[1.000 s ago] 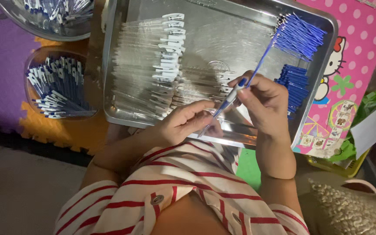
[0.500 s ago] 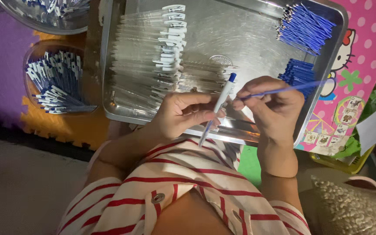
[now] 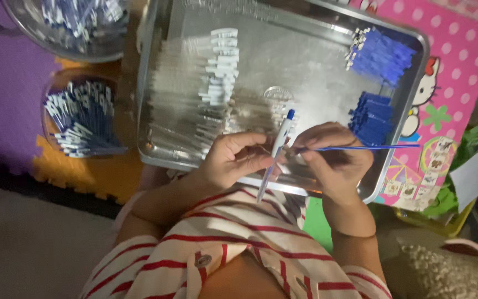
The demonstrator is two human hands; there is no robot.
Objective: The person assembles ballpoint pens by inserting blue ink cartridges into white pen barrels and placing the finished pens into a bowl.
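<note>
Since half a second ago, the white pen barrel has stayed upright-tilted in the left hand, whose fingers are clamped round it, over the near edge of the metal tray. Right hand pinches a thin blue refill, seemingly level, pointing right toward the blue refill stacks.

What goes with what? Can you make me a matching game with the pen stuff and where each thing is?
Things:
1. white plastic pen barrel with a blue tip
2. thin blue ink refill
3. stacks of blue refills
4. round clear bowl of blue-and-white pen parts

Places:
A. left of the metal tray, on the orange mat
B. in the left hand
C. inside the tray, far right side
D. pinched in the right hand, pointing right

Pairs: 1-B, 2-D, 3-C, 4-A
</note>
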